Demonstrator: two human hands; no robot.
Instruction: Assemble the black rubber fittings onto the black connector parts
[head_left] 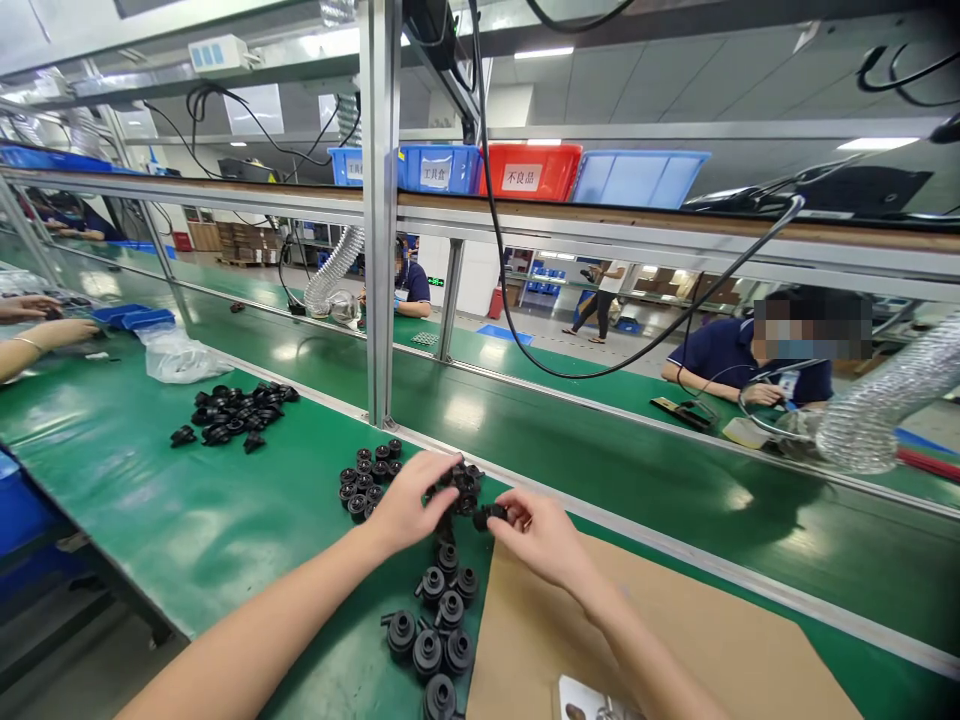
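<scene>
My right hand [546,538] pinches a small black plastic part [489,516] between thumb and fingers, above the corner of a brown cardboard sheet [645,610]. Just left of it, my left hand [414,500] reaches over a cluster of black parts [468,484], thumb and index finger apart; its other fingers are partly hidden. Black round parts with a spout on top [427,650] stand in a loose column below the hands. Left of my left hand, round black caps [363,484] sit in a tight group.
On the green table [300,540] lie a heap of black parts [244,410] and a plastic bag [180,355]. A metal post [380,220] rises behind my hands. A metal fixture [589,698] lies on the cardboard. Another person's hands [52,340] are at far left.
</scene>
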